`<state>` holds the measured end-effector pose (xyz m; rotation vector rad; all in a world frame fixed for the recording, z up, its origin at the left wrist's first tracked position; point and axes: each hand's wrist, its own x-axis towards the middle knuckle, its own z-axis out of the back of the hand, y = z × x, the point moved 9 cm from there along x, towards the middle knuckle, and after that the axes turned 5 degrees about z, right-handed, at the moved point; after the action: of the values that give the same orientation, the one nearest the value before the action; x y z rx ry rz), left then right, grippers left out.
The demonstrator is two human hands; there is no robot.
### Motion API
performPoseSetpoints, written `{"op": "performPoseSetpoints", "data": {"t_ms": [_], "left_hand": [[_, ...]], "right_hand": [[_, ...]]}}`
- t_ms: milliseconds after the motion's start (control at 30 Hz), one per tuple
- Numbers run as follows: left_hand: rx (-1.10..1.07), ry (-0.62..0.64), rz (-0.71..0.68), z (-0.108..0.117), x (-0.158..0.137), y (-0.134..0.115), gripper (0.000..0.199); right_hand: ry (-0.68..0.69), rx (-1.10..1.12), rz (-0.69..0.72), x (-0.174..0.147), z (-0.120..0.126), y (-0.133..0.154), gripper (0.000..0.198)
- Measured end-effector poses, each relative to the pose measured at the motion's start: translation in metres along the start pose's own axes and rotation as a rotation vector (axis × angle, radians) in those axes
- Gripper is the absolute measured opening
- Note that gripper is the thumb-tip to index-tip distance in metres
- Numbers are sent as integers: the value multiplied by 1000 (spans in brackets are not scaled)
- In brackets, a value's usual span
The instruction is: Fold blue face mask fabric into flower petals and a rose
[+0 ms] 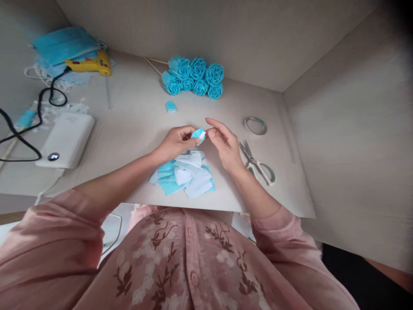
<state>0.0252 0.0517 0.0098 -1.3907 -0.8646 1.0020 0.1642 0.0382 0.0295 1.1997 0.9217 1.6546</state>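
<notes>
My left hand pinches a small folded piece of blue-and-white mask fabric between thumb and fingers. Close to its right side is my right hand, index finger stretched out and thumb apart from it; whether a fingertip touches the white corner is hard to see. Below both hands lies a loose pile of cut blue and white fabric pieces. One small folded blue piece rests on the table beyond my left hand.
Several blue fabric roses on sticks lie at the back. Scissors and a tape roll are at right. Far left are a yellow glue gun, its black cord, blue masks, white scraps and a white power bank.
</notes>
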Motion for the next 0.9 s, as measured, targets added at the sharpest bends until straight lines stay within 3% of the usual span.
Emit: {"op": "performPoseSetpoints", "data": {"t_ms": [133, 433, 667, 900], "left_hand": [[26, 13, 32, -1, 1, 6, 31], [-37, -70, -12, 13, 4, -6, 32], [0, -8, 22, 7, 4, 2, 37], [-20, 17, 3, 5, 4, 0, 34]], "right_hand": [[31, 33, -12, 1, -4, -3, 61], [35, -72, 7, 2, 0, -3, 59], [86, -15, -13, 1, -8, -8, 62], [34, -68, -4, 2, -2, -7, 55]]}}
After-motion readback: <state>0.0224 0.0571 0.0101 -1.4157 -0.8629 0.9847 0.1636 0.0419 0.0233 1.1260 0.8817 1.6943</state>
